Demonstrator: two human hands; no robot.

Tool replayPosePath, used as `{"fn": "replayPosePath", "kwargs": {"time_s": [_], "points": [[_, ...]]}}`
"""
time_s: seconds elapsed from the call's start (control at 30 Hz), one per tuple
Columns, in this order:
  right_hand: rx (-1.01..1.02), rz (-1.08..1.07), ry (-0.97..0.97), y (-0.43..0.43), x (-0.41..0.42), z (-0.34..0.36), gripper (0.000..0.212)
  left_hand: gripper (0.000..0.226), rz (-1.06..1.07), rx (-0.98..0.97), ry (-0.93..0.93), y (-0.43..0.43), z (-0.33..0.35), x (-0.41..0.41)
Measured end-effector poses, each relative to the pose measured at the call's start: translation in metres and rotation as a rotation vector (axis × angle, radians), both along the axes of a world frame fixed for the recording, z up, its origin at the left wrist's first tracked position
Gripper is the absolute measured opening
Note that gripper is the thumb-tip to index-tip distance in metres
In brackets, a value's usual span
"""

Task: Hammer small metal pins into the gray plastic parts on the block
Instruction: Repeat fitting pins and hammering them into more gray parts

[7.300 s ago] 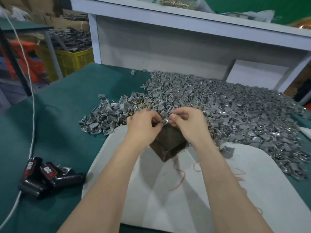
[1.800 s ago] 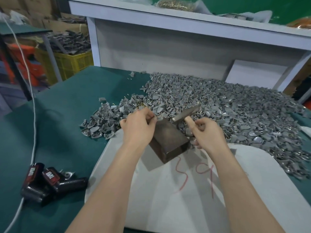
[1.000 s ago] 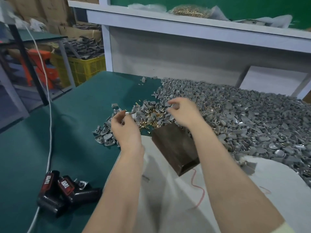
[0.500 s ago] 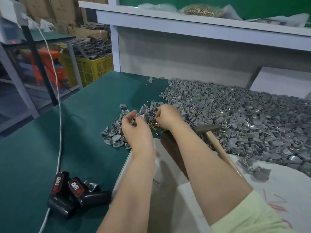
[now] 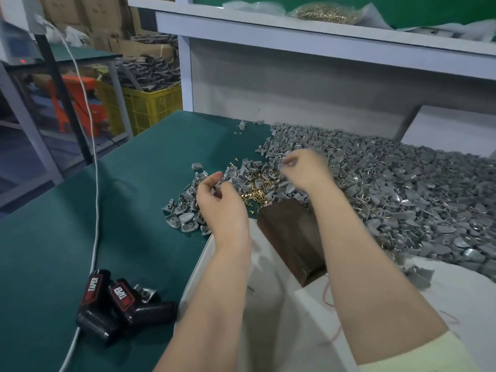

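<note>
Pins (image 5: 255, 188) between left grip (image 5: 222, 208), right grip (image 5: 303, 170)

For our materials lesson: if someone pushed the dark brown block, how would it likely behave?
The dark brown block looks solid and thick, so probably heavy for its size. Its flat faces and squat shape suggest it would slide, not roll or tip. It lies on a white mat, perhaps adding grip.

The right grip (image 5: 303, 167) is motion-blurred; any item held in it cannot be identified. Its forearm (image 5: 354, 259) covers part of the block (image 5: 287, 237). The gray parts pile (image 5: 402, 197), right of this grip, is cut by the frame edge. Left grip (image 5: 220, 200) contents: indeterminate.
</note>
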State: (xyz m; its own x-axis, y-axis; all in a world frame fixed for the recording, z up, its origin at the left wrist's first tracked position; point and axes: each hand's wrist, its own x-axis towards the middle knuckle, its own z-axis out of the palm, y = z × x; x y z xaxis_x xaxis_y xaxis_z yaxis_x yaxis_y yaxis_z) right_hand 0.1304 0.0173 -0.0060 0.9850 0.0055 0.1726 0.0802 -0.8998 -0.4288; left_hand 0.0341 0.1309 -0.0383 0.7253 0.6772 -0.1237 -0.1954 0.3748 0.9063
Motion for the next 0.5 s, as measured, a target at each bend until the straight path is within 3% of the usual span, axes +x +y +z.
{"fn": "replayPosePath", "kwargs": {"time_s": [0.1,0.23,0.4,0.5], "points": [[-0.176,0.048,0.196,0.029,0.008,-0.021,0.033,0.022,0.014,0.012,-0.004,0.002,0.000,0.001],[-0.286,-0.037,0.138,0.039,0.017,-0.036,0.031,0.019,0.010,0.023,-0.014,0.001,-0.002,0.001],[-0.130,-0.041,0.095,0.028,0.019,-0.034,0.016,0.022,-0.003,0.067,-0.024,0.000,-0.002,0.001],[0.179,0.034,0.041,0.018,0.007,-0.016,0.015,0.022,-0.068,0.113,-0.024,-0.002,0.000,0.000]]}}
